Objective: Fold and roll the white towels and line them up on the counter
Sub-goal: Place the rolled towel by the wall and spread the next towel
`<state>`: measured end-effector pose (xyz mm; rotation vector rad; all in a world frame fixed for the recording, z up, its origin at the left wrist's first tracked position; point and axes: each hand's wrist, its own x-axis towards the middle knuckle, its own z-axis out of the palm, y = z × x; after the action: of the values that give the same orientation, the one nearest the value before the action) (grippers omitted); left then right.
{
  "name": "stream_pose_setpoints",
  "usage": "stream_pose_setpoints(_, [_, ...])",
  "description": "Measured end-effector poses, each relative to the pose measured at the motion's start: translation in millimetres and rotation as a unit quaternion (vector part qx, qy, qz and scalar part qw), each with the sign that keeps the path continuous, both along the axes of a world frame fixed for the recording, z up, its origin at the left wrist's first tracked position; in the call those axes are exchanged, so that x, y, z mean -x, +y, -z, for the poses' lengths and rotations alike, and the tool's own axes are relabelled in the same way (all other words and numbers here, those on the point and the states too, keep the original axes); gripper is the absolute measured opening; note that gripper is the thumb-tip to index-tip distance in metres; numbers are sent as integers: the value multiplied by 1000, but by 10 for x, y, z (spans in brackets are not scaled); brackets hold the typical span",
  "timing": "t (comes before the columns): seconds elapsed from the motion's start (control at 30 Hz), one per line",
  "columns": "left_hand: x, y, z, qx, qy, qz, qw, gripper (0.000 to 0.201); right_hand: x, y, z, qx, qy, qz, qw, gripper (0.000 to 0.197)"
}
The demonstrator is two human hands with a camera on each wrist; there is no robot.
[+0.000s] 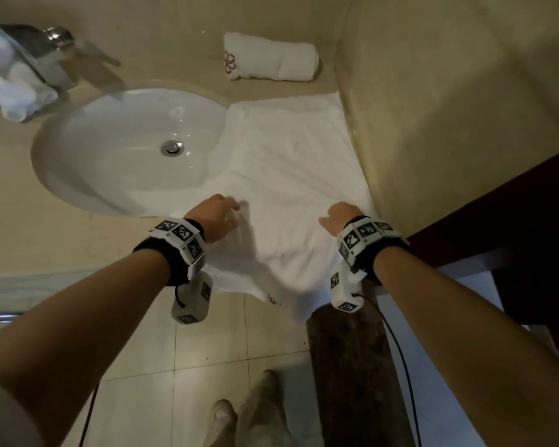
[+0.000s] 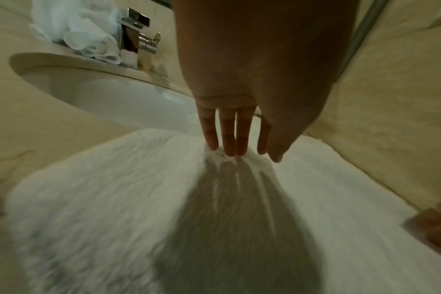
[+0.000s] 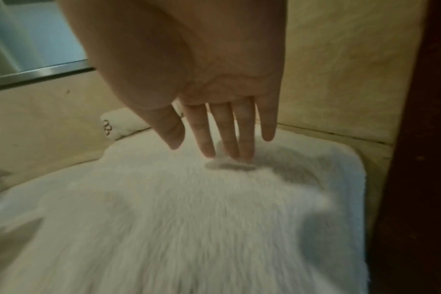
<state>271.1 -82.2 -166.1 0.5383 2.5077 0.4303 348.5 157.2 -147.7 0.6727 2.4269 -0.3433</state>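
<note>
The flat towel (image 1: 291, 175) lay spread over the beige counter (image 1: 46, 227) to the right of the sink (image 1: 110, 150), its right edge against the side wall (image 1: 465, 91), its left edge draped a little over the basin's rim, and its near end hanging off the counter's front edge, where a small red mark showed near the corner. It was white, thick and fluffy, with a looped terry pile that showed faint creases and soft ridges across the middle. Both hands rested on it near the front edge: the left hand (image 1: 218, 217) had its fingers (image 2: 229, 137) straight and close together, the tips touching the pile, and the right hand (image 1: 339, 217) likewise had straight, slightly spread fingers (image 3: 224, 131) with the tips pressed lightly into the cloth; neither hand grasped anything. Beyond the flat towel, near the back wall, a rolled towel (image 1: 271, 58) lay on its side, a tight white cylinder with a red flower emblem on its left end. More crumpled white towels (image 1: 10, 75) were heaped at the far left beside the faucet (image 1: 50, 53), a blocky piece of shiny chrome. The sink was an oval bowl of glossy white ceramic with a round metal drain (image 1: 172, 147). The counter and walls had a smooth, pale stone look.
</note>
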Motion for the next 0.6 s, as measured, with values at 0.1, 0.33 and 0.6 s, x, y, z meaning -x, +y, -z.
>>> stream_pose_setpoints(0.1, [220, 50, -75, -21, 8, -49, 999, 39, 191, 91, -95, 33, 76, 35, 996, 48])
stream_pose_setpoints(0.33, [983, 186, -75, -22, 12, -79, 997, 44, 862, 279, -52, 57, 90, -23, 994, 61])
stream_pose_setpoints(0.6, [1992, 619, 107, -61, 36, 39, 997, 45, 1904, 422, 126, 16, 78, -58, 995, 65])
